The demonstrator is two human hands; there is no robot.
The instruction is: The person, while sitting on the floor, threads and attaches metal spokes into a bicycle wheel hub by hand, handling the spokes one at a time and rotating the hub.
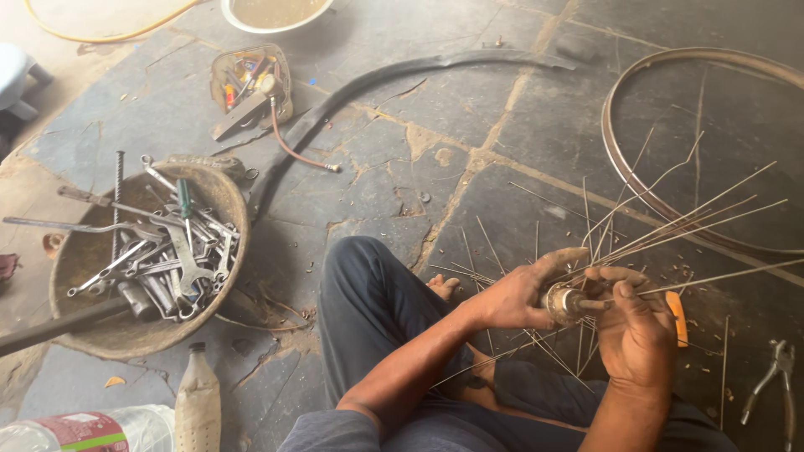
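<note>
I sit on a stone floor with a metal wheel hub (pixel 566 303) held in front of me. My left hand (pixel 523 295) grips the hub from the left side. My right hand (pixel 632 331) closes around the hub's axle end and the roots of several thin spokes (pixel 687 226) that fan out up and to the right. More loose spokes (pixel 486 276) lie on the floor under my hands. A bare metal wheel rim (pixel 621 172) lies flat on the floor beyond the spokes, at the upper right.
A round pan (pixel 226 201) full of wrenches and tools stands at left. Two bottles (pixel 198 410) lie at bottom left. A black tyre strip (pixel 352 92) curves across the floor. A small box of tools (pixel 249 84) sits at top. Pliers (pixel 779 368) rest at far right.
</note>
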